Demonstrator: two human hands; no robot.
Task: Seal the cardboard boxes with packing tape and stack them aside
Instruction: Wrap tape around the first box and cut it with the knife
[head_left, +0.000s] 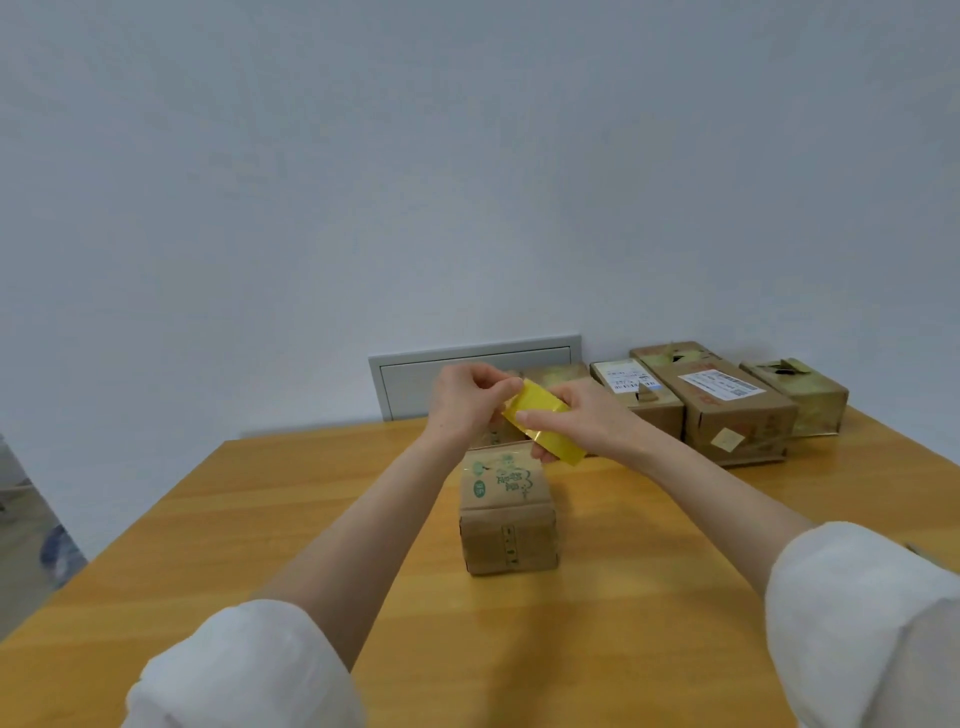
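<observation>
sleeves (249, 670); hands (462, 400) (587, 418) grip tape (540, 421) above box (506, 519); more boxes (727, 410) behind

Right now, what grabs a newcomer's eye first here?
The yellow tape roll stands out, held mid-frame: right hand grips it, left hand pinches its edge. Just below sits a small cardboard box with green print on the wooden table; more boxes line its far right.
</observation>
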